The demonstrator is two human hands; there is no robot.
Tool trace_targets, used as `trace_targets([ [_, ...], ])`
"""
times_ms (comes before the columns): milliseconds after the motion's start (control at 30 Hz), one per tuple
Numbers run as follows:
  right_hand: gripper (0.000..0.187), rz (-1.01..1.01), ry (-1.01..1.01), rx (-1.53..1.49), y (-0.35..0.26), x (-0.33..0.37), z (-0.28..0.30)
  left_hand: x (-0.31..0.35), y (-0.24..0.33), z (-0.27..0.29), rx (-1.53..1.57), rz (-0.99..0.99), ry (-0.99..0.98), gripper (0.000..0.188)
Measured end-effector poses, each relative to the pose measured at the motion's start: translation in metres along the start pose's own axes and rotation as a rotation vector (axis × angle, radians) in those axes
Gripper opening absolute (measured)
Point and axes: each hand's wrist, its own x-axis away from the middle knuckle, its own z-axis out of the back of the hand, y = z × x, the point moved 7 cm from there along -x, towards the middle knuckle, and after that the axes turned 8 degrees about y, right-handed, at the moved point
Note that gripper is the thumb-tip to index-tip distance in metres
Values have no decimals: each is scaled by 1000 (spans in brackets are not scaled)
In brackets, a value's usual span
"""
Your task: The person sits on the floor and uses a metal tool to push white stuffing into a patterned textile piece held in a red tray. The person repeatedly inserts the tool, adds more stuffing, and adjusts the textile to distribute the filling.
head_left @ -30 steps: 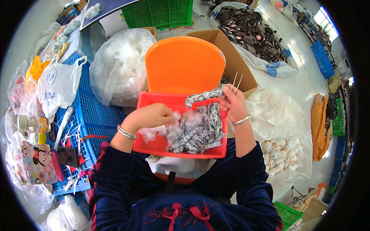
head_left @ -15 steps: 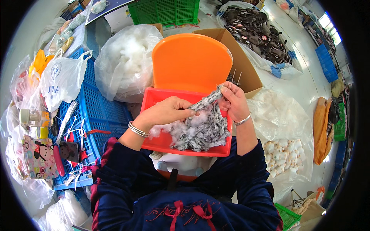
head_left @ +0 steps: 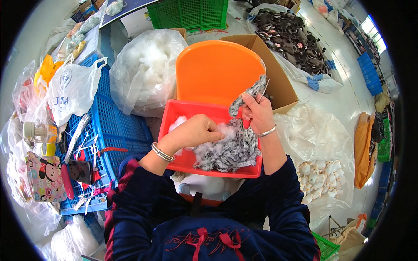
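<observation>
Two bare hands were over a red rectangular plastic tray [head_left: 200, 111]; the right hand's [head_left: 260, 114] fingers pinched a narrow, fuzzy, black-and-grey mottled cloth piece [head_left: 253, 89], which reached above and to the left of them, together with a slim silvery metal tool [head_left: 264, 90] pointing upward. The left hand's [head_left: 198, 132] fingers curled close together beside loose white fluffy fibre [head_left: 228, 130]; whether they gripped any could not be told. Below the right fingers lay a heap of similar mottled cloth [head_left: 235, 152]. The held piece looked light, limp and unlikely to slip, probably best pinched near one end; the fibre seemed nearly weightless and easily shredded, suiting a gentle fingertip hold.
</observation>
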Motion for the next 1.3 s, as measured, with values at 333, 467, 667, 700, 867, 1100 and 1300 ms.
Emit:
trace_targets([
  [333,18,-72,-189,251,24,12,-17,-9,-9,2,353,67,104,22],
  [467,15,-97,-162,123,28,11,-22,-10,-21,12,522,131,169,19],
  [667,15,22,-287,396,40,11,-25,2,-15,28,767,59,358,21],
  [700,15,12,-305,376,37,13,-28,4,-18,31,771,50,397,21],
  [867,14,16,-341,446,27,23,-35,17,-24,45,868,24,540,20],
  [1100,13,138,-315,600,26,24,-30,15,-30,47,800,21,540,22],
  [1300,11,142,-336,569,22,29,-35,19,-26,51,824,19,543,23],
])
